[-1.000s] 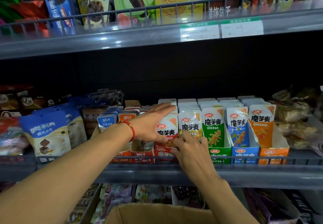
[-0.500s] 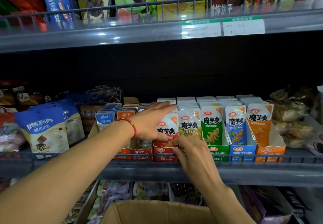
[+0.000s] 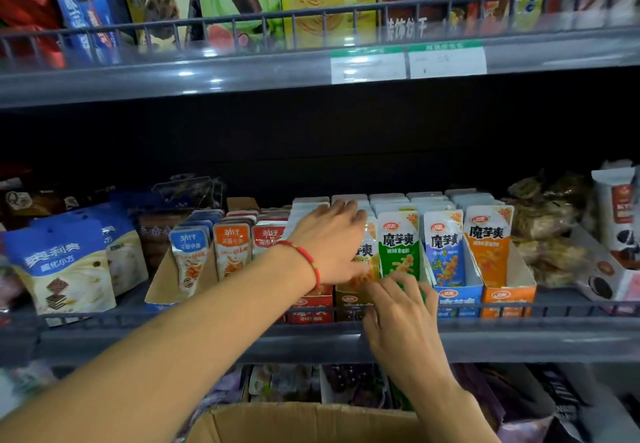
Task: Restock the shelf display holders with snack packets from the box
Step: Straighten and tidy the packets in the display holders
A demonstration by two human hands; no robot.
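Left hand (image 3: 329, 242) flat, fingers spread on upright packets (image 3: 363, 252); right hand (image 3: 401, 318) nearer, fingertips pinching the front packet's base; box (image 3: 311, 422) directly below.

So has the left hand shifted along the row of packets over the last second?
Yes. The left hand has slid right: it lay on the red-holder row, and now reaches the brown holder's packets, beside the green packet.

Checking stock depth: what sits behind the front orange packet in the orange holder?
Behind the orange packet in the orange holder, a row of pale packet tops runs back; their fronts are covered.
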